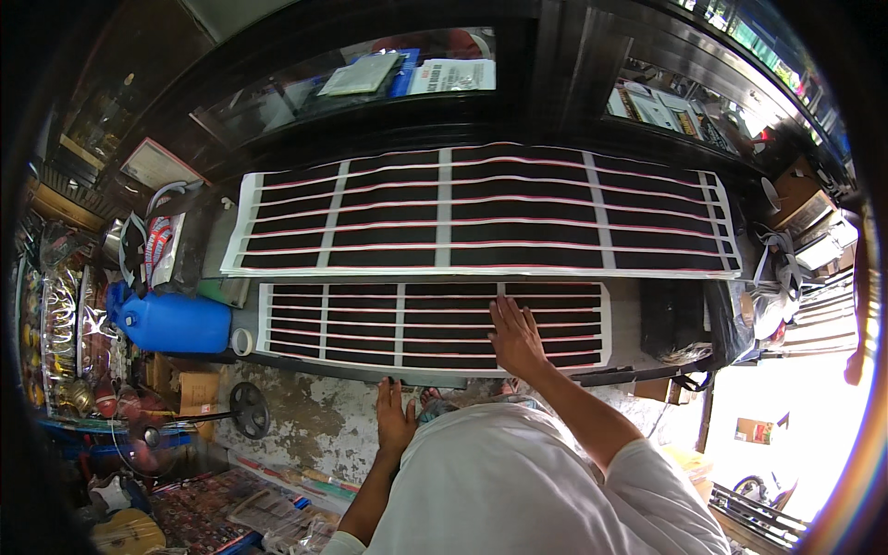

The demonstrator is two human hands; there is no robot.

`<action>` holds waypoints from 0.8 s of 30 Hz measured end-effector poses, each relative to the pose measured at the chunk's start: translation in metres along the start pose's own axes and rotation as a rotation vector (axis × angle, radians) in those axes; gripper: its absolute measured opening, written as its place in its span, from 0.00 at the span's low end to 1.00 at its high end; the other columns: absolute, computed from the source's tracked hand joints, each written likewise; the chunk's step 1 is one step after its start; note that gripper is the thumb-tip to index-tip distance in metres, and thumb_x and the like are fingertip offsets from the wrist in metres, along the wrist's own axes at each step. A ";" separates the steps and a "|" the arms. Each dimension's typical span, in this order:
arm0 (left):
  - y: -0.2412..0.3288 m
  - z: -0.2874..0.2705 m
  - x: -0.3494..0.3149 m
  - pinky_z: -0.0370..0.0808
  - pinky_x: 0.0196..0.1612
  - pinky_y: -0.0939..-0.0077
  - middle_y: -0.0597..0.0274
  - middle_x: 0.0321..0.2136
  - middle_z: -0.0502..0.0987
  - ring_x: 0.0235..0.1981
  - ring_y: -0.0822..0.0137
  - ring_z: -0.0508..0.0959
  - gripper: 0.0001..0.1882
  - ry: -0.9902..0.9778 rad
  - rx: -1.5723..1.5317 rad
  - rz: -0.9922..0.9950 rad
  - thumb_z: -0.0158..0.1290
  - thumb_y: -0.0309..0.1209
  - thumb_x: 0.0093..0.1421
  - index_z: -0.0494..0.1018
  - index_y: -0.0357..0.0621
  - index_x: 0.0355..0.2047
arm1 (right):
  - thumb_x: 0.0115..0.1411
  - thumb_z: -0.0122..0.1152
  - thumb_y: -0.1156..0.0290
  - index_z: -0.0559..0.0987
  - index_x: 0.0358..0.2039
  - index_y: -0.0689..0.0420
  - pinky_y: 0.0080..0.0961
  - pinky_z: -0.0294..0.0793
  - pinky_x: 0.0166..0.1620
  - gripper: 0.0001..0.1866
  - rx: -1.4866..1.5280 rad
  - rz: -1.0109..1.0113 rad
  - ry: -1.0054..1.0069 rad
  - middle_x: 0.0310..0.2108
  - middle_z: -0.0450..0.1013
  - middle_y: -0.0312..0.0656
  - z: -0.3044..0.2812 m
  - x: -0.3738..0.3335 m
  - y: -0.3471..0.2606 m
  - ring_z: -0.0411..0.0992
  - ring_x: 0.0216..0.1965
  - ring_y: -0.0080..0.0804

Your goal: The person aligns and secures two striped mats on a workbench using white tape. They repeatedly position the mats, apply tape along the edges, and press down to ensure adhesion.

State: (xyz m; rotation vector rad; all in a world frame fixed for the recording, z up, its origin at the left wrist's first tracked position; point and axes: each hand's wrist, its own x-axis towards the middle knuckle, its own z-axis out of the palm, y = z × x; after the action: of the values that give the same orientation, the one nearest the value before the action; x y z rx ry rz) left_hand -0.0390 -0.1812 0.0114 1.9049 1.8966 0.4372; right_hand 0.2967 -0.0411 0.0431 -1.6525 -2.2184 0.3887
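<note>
A sheet [361, 319] with long black bands, split by white and red lines and pale cross strips, lies on the near part of the bench. My right hand [516, 338] rests flat on its right half, fingers stretched out and a little apart. At the bench's front edge is my left hand [396, 421], its fingers extended upward near the sheet's lower border; nothing shows in it. Behind the sheet lies a larger stack of similar black-banded sheets [518, 208], slightly wavy along its far edge.
A blue plastic jug [180, 321] and a roll of tape [242, 342] sit left of the sheet. Black plastic-wrapped goods [680, 319] stand at the right end. Dark glass-fronted cabinets [555, 83] rise behind the bench. A fan [153, 435] stands lower left.
</note>
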 end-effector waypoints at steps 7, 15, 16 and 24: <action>-0.092 -0.032 -0.032 0.57 0.76 0.42 0.31 0.75 0.56 0.76 0.31 0.57 0.35 0.016 -0.045 -0.107 0.55 0.40 0.74 0.60 0.35 0.75 | 0.75 0.54 0.55 0.55 0.79 0.62 0.60 0.39 0.80 0.40 -0.152 0.271 -0.140 0.82 0.44 0.56 0.039 0.042 -0.022 0.40 0.83 0.52; -0.270 -0.098 -0.001 0.59 0.76 0.50 0.29 0.70 0.66 0.71 0.35 0.66 0.37 0.375 -0.084 -0.433 0.60 0.31 0.67 0.62 0.28 0.72 | 0.72 0.56 0.69 0.59 0.76 0.66 0.56 0.52 0.76 0.35 0.040 0.459 0.343 0.74 0.59 0.62 0.051 -0.055 -0.068 0.54 0.76 0.63; -0.291 -0.111 0.024 0.59 0.76 0.50 0.30 0.70 0.66 0.72 0.37 0.66 0.37 0.427 -0.069 -0.417 0.60 0.31 0.67 0.62 0.29 0.72 | 0.70 0.57 0.71 0.60 0.75 0.66 0.56 0.55 0.75 0.35 0.078 0.505 0.354 0.73 0.61 0.63 0.046 -0.074 -0.080 0.57 0.74 0.64; -0.434 -0.182 0.147 0.65 0.73 0.50 0.34 0.64 0.74 0.67 0.36 0.71 0.40 0.238 0.091 -0.602 0.61 0.29 0.60 0.63 0.37 0.73 | 0.63 0.61 0.79 0.80 0.54 0.63 0.51 0.75 0.58 0.18 0.061 0.503 0.151 0.48 0.80 0.58 0.026 -0.166 -0.126 0.76 0.52 0.63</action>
State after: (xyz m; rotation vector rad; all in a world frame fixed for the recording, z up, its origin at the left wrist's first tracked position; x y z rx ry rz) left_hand -0.5028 -0.0283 -0.0574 1.2692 2.5488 0.3974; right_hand 0.2198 -0.2363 0.0533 -2.1191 -1.6503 0.4330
